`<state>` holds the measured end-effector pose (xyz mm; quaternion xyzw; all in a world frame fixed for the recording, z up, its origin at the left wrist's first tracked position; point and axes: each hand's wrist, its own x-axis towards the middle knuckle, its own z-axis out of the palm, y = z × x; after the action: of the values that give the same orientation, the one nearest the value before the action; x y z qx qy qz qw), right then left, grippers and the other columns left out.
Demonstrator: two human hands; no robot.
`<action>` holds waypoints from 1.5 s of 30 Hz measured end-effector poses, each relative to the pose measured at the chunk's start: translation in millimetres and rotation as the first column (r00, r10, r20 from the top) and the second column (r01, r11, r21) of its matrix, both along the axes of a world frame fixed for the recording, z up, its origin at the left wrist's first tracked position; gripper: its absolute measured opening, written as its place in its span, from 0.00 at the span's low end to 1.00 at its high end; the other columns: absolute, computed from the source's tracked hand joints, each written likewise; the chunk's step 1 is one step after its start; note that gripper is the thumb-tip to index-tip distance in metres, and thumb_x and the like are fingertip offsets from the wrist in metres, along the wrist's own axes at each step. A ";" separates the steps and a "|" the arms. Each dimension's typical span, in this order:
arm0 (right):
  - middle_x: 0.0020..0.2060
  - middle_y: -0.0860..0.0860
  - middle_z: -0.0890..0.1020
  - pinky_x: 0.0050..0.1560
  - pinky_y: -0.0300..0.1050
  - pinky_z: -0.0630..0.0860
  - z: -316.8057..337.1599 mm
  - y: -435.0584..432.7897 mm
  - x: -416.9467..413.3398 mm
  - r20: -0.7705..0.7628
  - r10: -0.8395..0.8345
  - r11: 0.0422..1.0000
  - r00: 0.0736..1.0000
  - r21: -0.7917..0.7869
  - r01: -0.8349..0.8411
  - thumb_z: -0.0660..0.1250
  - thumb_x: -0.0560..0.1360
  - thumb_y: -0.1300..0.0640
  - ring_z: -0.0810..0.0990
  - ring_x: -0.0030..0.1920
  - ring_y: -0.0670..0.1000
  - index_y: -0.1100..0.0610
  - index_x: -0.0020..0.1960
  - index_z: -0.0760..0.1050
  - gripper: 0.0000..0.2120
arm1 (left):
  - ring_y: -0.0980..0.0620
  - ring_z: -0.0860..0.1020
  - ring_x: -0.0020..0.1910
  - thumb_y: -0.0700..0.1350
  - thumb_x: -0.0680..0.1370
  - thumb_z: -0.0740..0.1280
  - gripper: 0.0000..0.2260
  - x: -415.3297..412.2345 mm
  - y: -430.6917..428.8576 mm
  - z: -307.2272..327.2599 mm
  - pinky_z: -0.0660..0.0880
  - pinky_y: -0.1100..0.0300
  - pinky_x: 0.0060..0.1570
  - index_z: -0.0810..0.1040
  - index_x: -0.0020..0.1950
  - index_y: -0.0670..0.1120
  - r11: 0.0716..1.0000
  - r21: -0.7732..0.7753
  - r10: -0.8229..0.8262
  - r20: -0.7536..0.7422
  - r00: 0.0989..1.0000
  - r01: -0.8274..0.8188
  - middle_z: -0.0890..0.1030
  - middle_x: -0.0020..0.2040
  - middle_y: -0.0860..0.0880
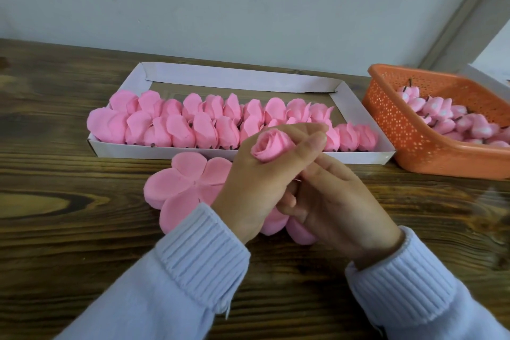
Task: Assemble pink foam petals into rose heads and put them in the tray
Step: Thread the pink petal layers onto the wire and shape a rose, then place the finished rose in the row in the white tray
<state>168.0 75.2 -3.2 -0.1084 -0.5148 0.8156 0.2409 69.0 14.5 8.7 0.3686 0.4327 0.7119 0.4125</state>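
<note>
My left hand (258, 174) grips a rolled pink rose bud (269, 146), its spiral top facing up. Just under it, my right hand (336, 201) has its fingers curled at the bud's base; what they pinch is hidden. A flat stack of pink foam petals (183, 188) lies on the table beneath both hands, partly covered by them. Behind stands a white cardboard tray (248, 78) holding two rows of finished pink rose heads (193, 121).
An orange perforated basket (397, 121) with several small pink buds on dark stems sits at the right, touching the tray's corner. A white box edge (494, 77) shows behind it. The wooden table (69, 174) runs to a grey wall at the back.
</note>
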 end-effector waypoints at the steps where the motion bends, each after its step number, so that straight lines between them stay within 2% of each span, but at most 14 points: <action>1: 0.29 0.52 0.76 0.32 0.39 0.68 -0.2 0.5 0.3 0.028 -0.013 1.000 1.000 0.020 0.012 0.65 0.76 0.54 0.73 0.29 0.47 0.58 0.46 0.79 0.08 | 0.59 0.71 0.22 0.51 0.67 0.73 0.05 0.9 -0.3 -0.5 0.63 0.71 0.18 0.84 0.39 0.50 1.000 0.010 -0.013 -0.010 1.000 0.013 0.85 0.51 0.51; 4: 0.29 0.53 0.77 0.31 0.40 0.67 -0.5 -0.4 -1.4 0.066 -0.052 0.998 0.997 0.022 0.050 0.60 0.75 0.54 0.74 0.29 0.48 0.58 0.42 0.79 0.12 | 0.61 0.76 0.25 0.48 0.70 0.70 0.04 1.5 -1.1 1.7 0.66 0.72 0.19 0.84 0.41 0.49 0.999 0.033 -0.039 0.000 0.999 0.039 0.85 0.46 0.51; 8: 0.44 0.55 0.79 0.40 0.44 0.70 -0.4 -2.7 -3.0 -0.002 -0.030 0.998 1.000 0.061 0.030 0.61 0.74 0.58 0.75 0.43 0.52 0.55 0.59 0.77 0.14 | 0.57 0.83 0.42 0.57 0.65 0.70 0.10 -1.3 2.1 0.6 0.75 0.61 0.34 0.81 0.31 0.51 0.999 0.012 0.044 -0.031 0.999 -0.044 0.85 0.51 0.51; 12: 0.35 0.55 0.79 0.36 0.42 0.71 -0.9 -2.0 -3.2 0.056 -0.072 0.995 0.996 0.070 0.068 0.57 0.76 0.56 0.75 0.35 0.50 0.63 0.50 0.75 0.13 | 0.60 0.76 0.24 0.56 0.64 0.70 0.08 0.5 0.3 0.6 0.65 0.71 0.19 0.80 0.32 0.53 0.999 0.038 0.000 -0.024 1.000 0.001 0.84 0.51 0.51; 14: 0.35 0.56 0.80 0.38 0.44 0.71 -1.1 -2.4 -3.8 0.068 -0.099 0.994 0.993 0.061 0.095 0.57 0.75 0.55 0.75 0.37 0.53 0.64 0.49 0.76 0.14 | 0.59 0.78 0.27 0.55 0.65 0.70 0.08 0.7 0.9 -0.3 0.68 0.69 0.21 0.82 0.33 0.52 0.999 0.052 0.000 -0.030 1.000 0.002 0.85 0.50 0.52; 17: 0.47 0.58 0.81 0.50 0.55 0.73 0.0 -1.8 -2.8 0.040 -0.105 0.978 0.994 0.183 0.096 0.60 0.75 0.58 0.76 0.50 0.59 0.59 0.56 0.77 0.13 | 0.52 0.83 0.46 0.56 0.66 0.69 0.11 -3.7 6.1 -4.1 0.78 0.55 0.39 0.80 0.29 0.51 0.997 0.053 0.065 -0.044 0.997 -0.063 0.85 0.48 0.51; 21: 0.50 0.63 0.81 0.56 0.52 0.77 1.9 1.2 1.3 0.051 -0.283 0.793 0.958 0.574 0.203 0.64 0.75 0.62 0.81 0.53 0.56 0.69 0.56 0.74 0.13 | 0.50 0.82 0.53 0.55 0.67 0.69 0.13 -7.0 10.2 -8.8 0.77 0.46 0.56 0.78 0.26 0.50 0.994 0.078 0.079 -0.031 0.996 -0.076 0.85 0.44 0.50; 26: 0.53 0.56 0.83 0.58 0.49 0.78 5.3 4.6 4.2 0.030 -0.323 0.692 0.946 0.690 0.214 0.69 0.74 0.67 0.82 0.55 0.53 0.61 0.61 0.76 0.15 | 0.45 0.82 0.52 0.52 0.69 0.69 0.07 -4.4 11.1 -13.9 0.76 0.42 0.58 0.83 0.38 0.50 0.991 0.116 0.071 -0.027 0.997 -0.068 0.84 0.47 0.46; 30: 0.51 0.58 0.83 0.57 0.50 0.78 9.9 5.5 6.0 0.090 -0.341 0.637 0.936 0.754 0.160 0.69 0.74 0.65 0.82 0.54 0.55 0.62 0.59 0.77 0.13 | 0.49 0.82 0.52 0.54 0.70 0.69 0.12 -6.0 10.1 -13.1 0.79 0.51 0.52 0.81 0.50 0.50 0.993 0.104 0.063 -0.073 0.995 -0.055 0.84 0.49 0.48; 32: 0.51 0.57 0.83 0.56 0.49 0.79 16.1 6.9 6.6 0.128 -0.313 0.674 0.941 0.728 0.125 0.69 0.74 0.63 0.82 0.52 0.56 0.62 0.58 0.78 0.13 | 0.50 0.82 0.55 0.60 0.68 0.68 0.19 -7.9 10.6 -13.7 0.79 0.51 0.54 0.78 0.57 0.55 0.996 0.057 0.066 -0.087 0.994 -0.061 0.84 0.53 0.48; 35: 0.52 0.60 0.83 0.55 0.49 0.79 26.0 15.6 4.4 0.166 -0.239 0.857 0.957 0.498 0.128 0.69 0.73 0.59 0.82 0.51 0.57 0.64 0.56 0.78 0.14 | 0.47 0.78 0.62 0.70 0.65 0.69 0.32 -9.0 11.0 -11.9 0.73 0.43 0.62 0.72 0.62 0.54 0.995 0.041 0.089 -0.046 0.995 -0.088 0.79 0.61 0.44; 38: 0.43 0.58 0.84 0.49 0.45 0.80 42.2 47.8 -1.6 0.139 -0.224 0.954 0.965 0.232 0.188 0.68 0.71 0.59 0.83 0.45 0.53 0.65 0.51 0.77 0.12 | 0.50 0.78 0.61 0.70 0.68 0.61 0.29 -12.2 12.0 -13.0 0.71 0.42 0.64 0.71 0.62 0.54 0.985 0.035 0.171 -0.045 0.984 -0.170 0.81 0.59 0.48; 42: 0.36 0.55 0.82 0.42 0.41 0.81 60.3 117.6 -12.6 0.228 -0.561 0.826 0.796 0.217 0.520 0.67 0.75 0.66 0.82 0.39 0.50 0.64 0.42 0.75 0.04 | 0.59 0.78 0.58 0.68 0.69 0.60 0.20 -13.1 12.4 -14.5 0.71 0.51 0.65 0.71 0.55 0.60 0.943 -0.007 0.331 -0.075 0.940 -0.333 0.81 0.56 0.54; 45: 0.47 0.56 0.78 0.50 0.50 0.81 55.9 167.4 -17.9 0.374 -0.759 0.628 0.533 0.635 0.450 0.65 0.77 0.65 0.81 0.47 0.53 0.67 0.58 0.74 0.11 | 0.59 0.79 0.55 0.63 0.71 0.60 0.15 -13.8 14.5 -12.9 0.72 0.52 0.63 0.72 0.53 0.58 0.903 -0.052 0.425 -0.031 0.905 -0.426 0.81 0.53 0.55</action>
<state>150.1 242.6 52.7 -0.4824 -0.6675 0.4424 0.3549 55.2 29.0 -4.2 0.2598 0.5269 0.7684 0.2539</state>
